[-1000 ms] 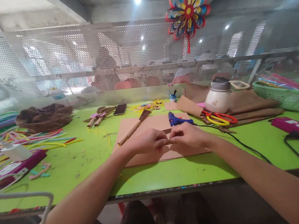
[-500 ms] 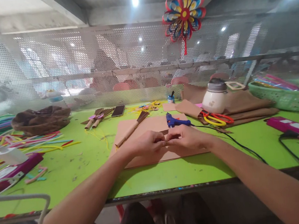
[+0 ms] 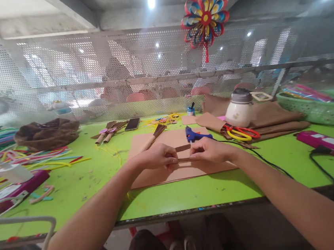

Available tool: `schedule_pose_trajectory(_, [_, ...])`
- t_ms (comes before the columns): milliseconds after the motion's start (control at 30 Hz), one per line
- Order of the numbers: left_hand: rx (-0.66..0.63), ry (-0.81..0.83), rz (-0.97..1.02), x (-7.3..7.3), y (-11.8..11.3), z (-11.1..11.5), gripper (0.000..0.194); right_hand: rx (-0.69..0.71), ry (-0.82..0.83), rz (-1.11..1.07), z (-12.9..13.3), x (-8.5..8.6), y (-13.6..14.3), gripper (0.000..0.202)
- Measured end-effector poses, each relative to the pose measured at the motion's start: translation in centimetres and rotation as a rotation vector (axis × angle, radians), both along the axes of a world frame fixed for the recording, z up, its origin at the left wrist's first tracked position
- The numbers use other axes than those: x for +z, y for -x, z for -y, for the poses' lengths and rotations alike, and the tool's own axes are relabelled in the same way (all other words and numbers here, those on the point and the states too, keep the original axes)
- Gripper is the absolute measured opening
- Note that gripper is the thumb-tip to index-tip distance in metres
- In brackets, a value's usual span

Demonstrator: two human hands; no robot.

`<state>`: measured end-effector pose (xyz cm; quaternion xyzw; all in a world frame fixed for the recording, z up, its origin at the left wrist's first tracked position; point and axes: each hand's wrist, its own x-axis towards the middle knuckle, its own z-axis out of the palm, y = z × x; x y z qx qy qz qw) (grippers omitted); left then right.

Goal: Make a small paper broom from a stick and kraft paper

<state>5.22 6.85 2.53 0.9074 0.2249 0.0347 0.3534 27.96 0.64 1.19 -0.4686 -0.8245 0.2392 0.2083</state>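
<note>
My left hand (image 3: 162, 156) and my right hand (image 3: 204, 151) pinch the two ends of a thin brown paper roll (image 3: 184, 160), low over a tan cardboard sheet (image 3: 157, 177). Fingers of both hands are closed, and the roll's ends are hidden in them. Just behind the roll shows a darker brown paper strip (image 3: 183, 148); I cannot tell whether it is joined to it. A blue glue gun (image 3: 196, 134) lies beyond my right hand. Behind my left wrist, a paper brush-like bundle with a dark fringed end (image 3: 159, 130) rests on the cardboard.
On the green table (image 3: 81, 193) lie two finished-looking bundles (image 3: 108, 133), a phone (image 3: 132, 124) and yellow scraps (image 3: 166, 119). At right are scissors (image 3: 241, 133), a cream jar (image 3: 238, 109), brown paper, a green basket (image 3: 311, 108) and a purple power strip (image 3: 325, 142). Pipe cleaners (image 3: 48, 157) spread left.
My hands have moved apart from nearly touching, my left hand going left and my right slightly right. More of the paper roll now shows between them.
</note>
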Motion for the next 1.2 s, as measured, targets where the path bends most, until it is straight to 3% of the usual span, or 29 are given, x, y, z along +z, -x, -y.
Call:
schedule_pose_trajectory(100, [-0.026, 0.095, 0.010, -0.1, 0.2, -0.3, 0.023, 0.065, 0.110, -0.061, -0.3, 0.0, -0.5, 0.020])
schedule_pose_trajectory(200, [-0.008, 0.141, 0.020, -0.1, 0.3, -0.2, 0.026, 0.038, 0.174, -0.168, -0.3, 0.2, -0.9, 0.020])
schedule_pose_trajectory(333, [0.034, 0.116, 0.039, -0.1, 0.2, -0.2, 0.030, 0.025, 0.248, -0.315, -0.4, 0.2, -1.3, 0.025])
schedule_pose_trajectory(500, [0.069, 0.176, 0.118, 0.0, 0.3, -0.3, 0.030, 0.034, 0.234, -0.527, -0.5, 0.3, -1.8, 0.028])
schedule_pose_trajectory(600, [0.029, 0.340, 0.192, 0.0, 0.4, -0.2, 0.028, 0.099, 0.230, -0.619, -0.2, 0.3, -1.7, 0.027])
schedule_pose_trajectory(733, [-0.088, 0.525, 0.241, -0.3, 0.2, 0.6, 0.025, 0.265, 0.386, -0.631, 1.0, 0.2, -0.3, 0.034])
schedule_pose_trajectory(933, [-0.209, 0.633, 0.195, -0.3, -0.7, 2.1, 0.026, 0.385, 0.329, -0.719, 2.2, 0.4, 1.6, 0.014])
schedule_pose_trajectory(1033, [-0.169, 0.603, 0.197, -0.3, -0.8, 2.0, 0.025, 0.299, 0.266, -0.639, 2.0, 0.5, 1.5, 0.012])
schedule_pose_trajectory(1200, [0.165, 0.340, 0.355, -0.1, -0.8, 1.1, 0.023, 0.038, -0.064, -0.112, 1.0, 0.2, 0.9, 0.014])
